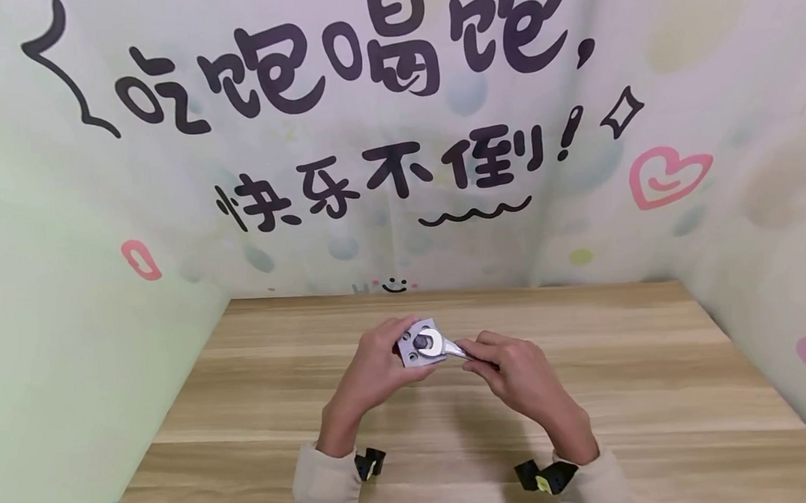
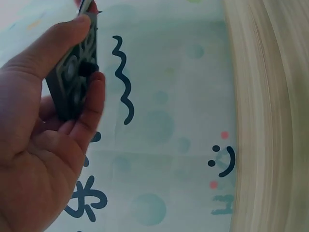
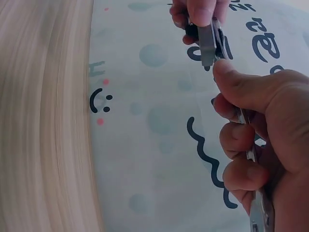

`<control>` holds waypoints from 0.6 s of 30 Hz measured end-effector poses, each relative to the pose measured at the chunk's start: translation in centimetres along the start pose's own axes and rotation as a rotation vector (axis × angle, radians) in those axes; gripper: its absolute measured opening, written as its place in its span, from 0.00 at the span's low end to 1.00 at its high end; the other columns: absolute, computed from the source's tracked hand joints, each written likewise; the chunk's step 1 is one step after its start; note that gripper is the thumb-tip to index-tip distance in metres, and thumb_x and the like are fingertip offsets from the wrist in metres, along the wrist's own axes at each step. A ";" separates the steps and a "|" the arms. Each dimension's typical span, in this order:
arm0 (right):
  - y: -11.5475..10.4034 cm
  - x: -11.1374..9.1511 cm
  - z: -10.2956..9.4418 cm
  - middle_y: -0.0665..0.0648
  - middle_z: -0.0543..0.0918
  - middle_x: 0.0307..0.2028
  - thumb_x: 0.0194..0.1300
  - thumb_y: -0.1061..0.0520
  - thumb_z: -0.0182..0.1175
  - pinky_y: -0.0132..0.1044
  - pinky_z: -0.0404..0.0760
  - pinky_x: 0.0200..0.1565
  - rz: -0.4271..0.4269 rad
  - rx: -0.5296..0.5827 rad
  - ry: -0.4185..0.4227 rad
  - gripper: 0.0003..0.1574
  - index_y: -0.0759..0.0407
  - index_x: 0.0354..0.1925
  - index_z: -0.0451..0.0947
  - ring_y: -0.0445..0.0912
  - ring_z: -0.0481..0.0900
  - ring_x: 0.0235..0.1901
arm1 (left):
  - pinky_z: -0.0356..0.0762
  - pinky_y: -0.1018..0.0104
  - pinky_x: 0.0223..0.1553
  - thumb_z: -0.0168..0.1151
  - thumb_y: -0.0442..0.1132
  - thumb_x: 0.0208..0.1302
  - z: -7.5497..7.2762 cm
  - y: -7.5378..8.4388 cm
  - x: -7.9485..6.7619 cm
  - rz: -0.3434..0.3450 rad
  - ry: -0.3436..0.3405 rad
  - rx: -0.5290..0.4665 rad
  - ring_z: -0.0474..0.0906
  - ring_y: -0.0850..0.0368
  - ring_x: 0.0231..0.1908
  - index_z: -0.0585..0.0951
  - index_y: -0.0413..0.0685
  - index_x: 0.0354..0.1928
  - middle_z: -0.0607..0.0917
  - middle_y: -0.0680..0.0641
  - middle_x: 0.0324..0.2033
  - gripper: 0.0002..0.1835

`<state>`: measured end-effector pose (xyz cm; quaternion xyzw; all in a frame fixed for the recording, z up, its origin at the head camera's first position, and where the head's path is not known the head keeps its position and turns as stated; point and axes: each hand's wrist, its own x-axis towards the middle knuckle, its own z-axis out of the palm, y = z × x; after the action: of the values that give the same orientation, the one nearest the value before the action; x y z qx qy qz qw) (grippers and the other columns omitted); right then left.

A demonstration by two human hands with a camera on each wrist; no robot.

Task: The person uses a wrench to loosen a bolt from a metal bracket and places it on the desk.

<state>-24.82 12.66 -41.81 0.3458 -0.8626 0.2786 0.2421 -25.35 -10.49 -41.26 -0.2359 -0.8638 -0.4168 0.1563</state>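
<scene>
My left hand (image 1: 374, 365) grips a grey metal block (image 1: 426, 361) by its edges, thumb on one side and fingers on the other. Several holes show in the block's face, and a dark bolt (image 1: 422, 343) stands out from it. My right hand (image 1: 516, 366) holds a silver wrench (image 1: 453, 348) by its handle, with the fingers curled round it. The wrench's open end sits around the bolt. In the left wrist view the block (image 2: 57, 92) appears dark, seen at a slant. The wrench handle (image 3: 261, 212) extends below my right fingers in the right wrist view.
Both hands are raised above a wood-grain table (image 1: 248, 408). Behind it hangs a pale printed backdrop (image 1: 350, 269) with black lettering, and similar sheets stand at the left and right. A black wrist mount (image 1: 546, 476) sits at each sleeve.
</scene>
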 end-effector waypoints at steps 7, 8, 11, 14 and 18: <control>0.0 0.2 -0.1 0.42 0.79 0.29 0.57 0.57 0.72 0.26 0.67 0.24 0.002 -0.017 0.000 0.18 0.52 0.48 0.87 0.31 0.66 0.21 | 0.78 0.68 0.38 0.82 0.38 0.44 -0.2 0.3 -0.1 0.009 0.011 0.042 0.78 0.56 0.39 0.78 0.39 0.58 0.84 0.43 0.48 0.36; -0.1 0.2 -0.1 0.42 0.80 0.29 0.57 0.57 0.72 0.26 0.67 0.24 0.006 -0.018 0.002 0.18 0.52 0.48 0.87 0.31 0.66 0.21 | 0.78 0.68 0.37 0.82 0.37 0.43 -0.2 0.4 -0.1 0.011 0.016 0.039 0.79 0.57 0.39 0.78 0.39 0.58 0.84 0.43 0.48 0.36; -0.2 0.2 -0.3 0.43 0.80 0.31 0.57 0.58 0.72 0.27 0.67 0.24 0.021 -0.036 0.002 0.19 0.51 0.49 0.87 0.32 0.67 0.22 | 0.79 0.68 0.37 0.82 0.37 0.43 -0.3 0.5 -0.2 0.023 0.013 0.025 0.79 0.57 0.40 0.79 0.40 0.58 0.84 0.43 0.48 0.36; -0.2 0.1 -0.5 0.44 0.80 0.31 0.58 0.59 0.71 0.27 0.68 0.24 0.035 -0.050 0.000 0.19 0.51 0.50 0.87 0.33 0.67 0.22 | 0.81 0.65 0.36 0.81 0.37 0.45 -0.4 0.8 -0.3 0.029 -0.015 0.005 0.78 0.57 0.39 0.78 0.41 0.59 0.83 0.44 0.47 0.36; -0.3 0.0 -0.6 0.45 0.79 0.31 0.58 0.60 0.71 0.28 0.69 0.25 0.044 -0.056 0.007 0.20 0.51 0.50 0.87 0.35 0.68 0.23 | 0.82 0.59 0.37 0.81 0.37 0.46 -0.4 1.0 -0.3 0.026 -0.043 -0.012 0.79 0.57 0.39 0.77 0.42 0.60 0.83 0.43 0.47 0.36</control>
<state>-24.47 12.85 -41.26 0.3189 -0.8766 0.2608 0.2487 -24.51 -10.38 -40.55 -0.2572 -0.8613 -0.4147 0.1416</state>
